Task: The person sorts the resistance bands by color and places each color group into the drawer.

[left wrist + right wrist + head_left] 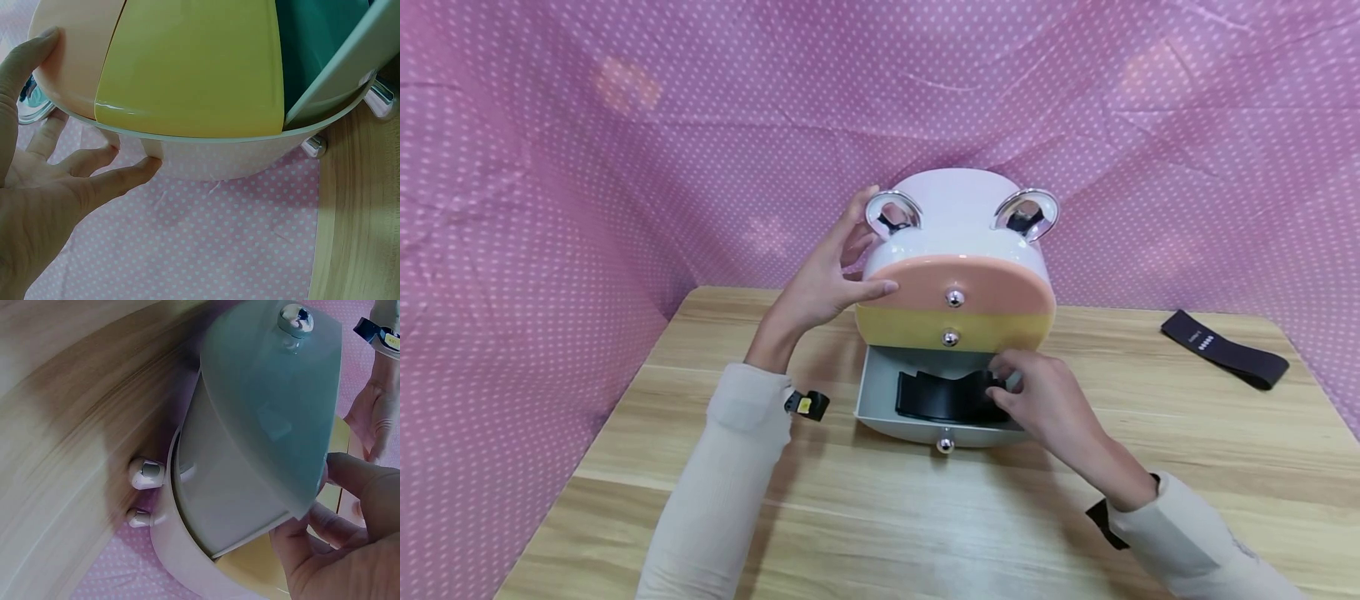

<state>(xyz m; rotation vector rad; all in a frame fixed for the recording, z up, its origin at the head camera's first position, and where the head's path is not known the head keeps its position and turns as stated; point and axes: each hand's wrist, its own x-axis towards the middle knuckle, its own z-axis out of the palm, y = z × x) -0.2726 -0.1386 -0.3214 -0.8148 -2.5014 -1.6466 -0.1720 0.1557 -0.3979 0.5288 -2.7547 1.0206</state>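
A small storage cabinet (958,208) with a white body, orange and yellow drawers and silver ear shapes stands on the table. My left hand (827,275) grips its left side, the thumb on the orange front (69,69) and the fingers against the side wall (206,156). Below, the pale green-grey drawer (880,383) is pulled out. Inside it lies a folded black band (943,398). My right hand (1041,396) reaches over the drawer's right side and pinches the band's right end. In the right wrist view, the drawer front (269,400) hides those fingertips and the band.
Another black band (1225,350), with small white marks, lies on the wooden table (700,500) to the right. Pink dotted cloth (850,83) hangs behind and at the sides. The pulled-out drawer's silver knob (945,442) sticks out towards me.
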